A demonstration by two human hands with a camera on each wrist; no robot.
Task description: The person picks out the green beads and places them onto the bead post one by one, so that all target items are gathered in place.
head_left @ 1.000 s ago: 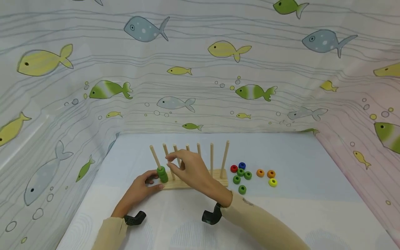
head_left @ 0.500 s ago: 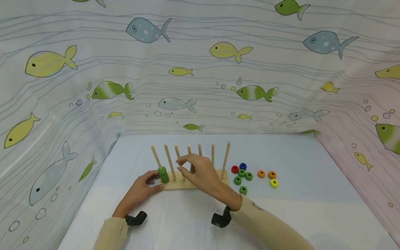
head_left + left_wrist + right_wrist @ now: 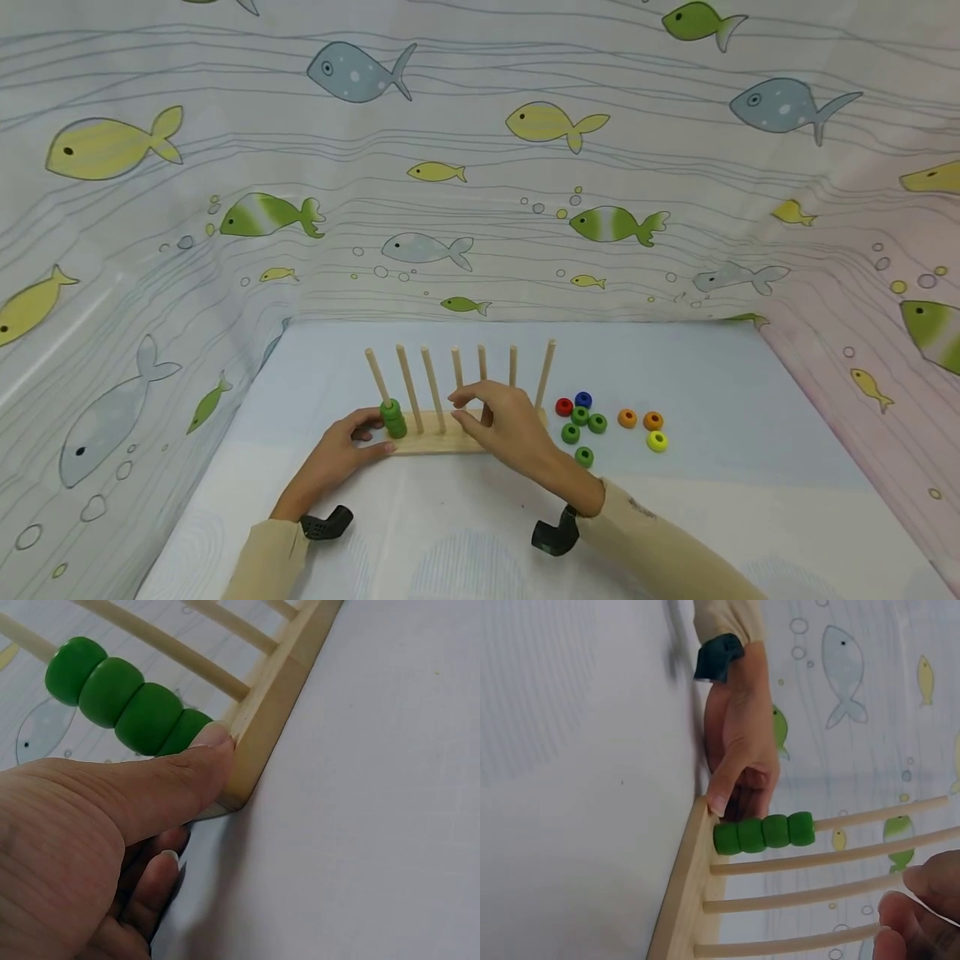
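A wooden peg rack with a row of upright pegs stands on the table. Several green beads are stacked on its leftmost peg, down to the base. My left hand holds the left end of the base. Its thumb lies along the base beside the lowest bead, while the other fingers bend round behind, partly hidden. My right hand hovers in front of the middle pegs. Its thumb and forefinger curve with a gap between them, holding nothing; in the right wrist view its fingertips overlap the upper pegs.
Right of the rack lie loose beads: several green beads, a red bead, a blue bead, two orange beads and a yellow bead. A fish-patterned backdrop surrounds the table.
My right hand has moved right along the row, from near the second peg to the middle pegs. My left hand has kept its hold on the base; the beads stay where they were.
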